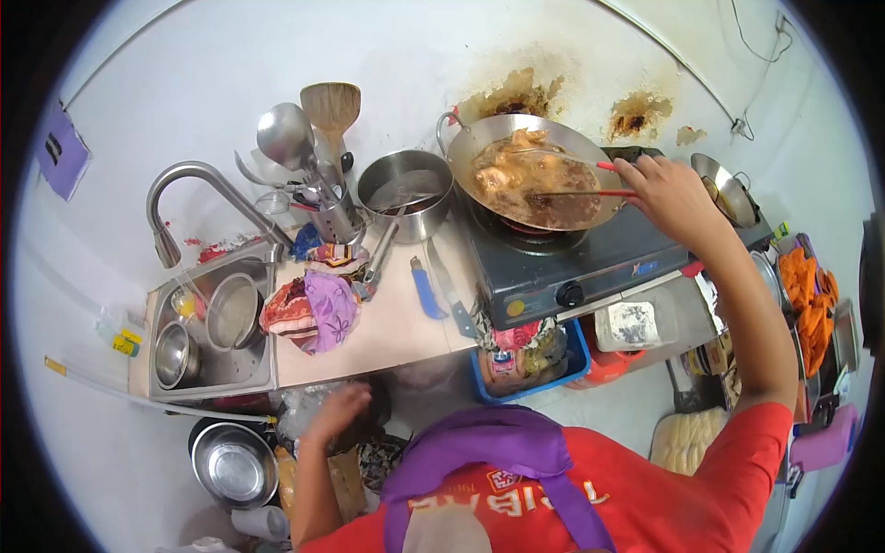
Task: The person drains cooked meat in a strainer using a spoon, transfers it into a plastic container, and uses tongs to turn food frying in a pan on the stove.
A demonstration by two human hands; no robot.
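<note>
My right hand (659, 198) is closed on a pair of long red-handled chopsticks (585, 194), at the right rim of a large wok (599, 147). Their dark tips reach into bubbling brown liquid, where pieces of food (502, 175) float. The wok stands on the left burner of a dark gas stove (544, 286). Nothing shows in my left hand (346, 407), which hangs below the counter's front edge, slightly blurred; its finger positions are unclear.
On the counter (396, 323) are a steel pot (419, 221), a utensil holder (337, 221), cloths (318, 309) and a blue-handled knife (427, 293). The sink (263, 364) holds bowls. A smaller wok (728, 194) stands at right, a blue bin (535, 394) below.
</note>
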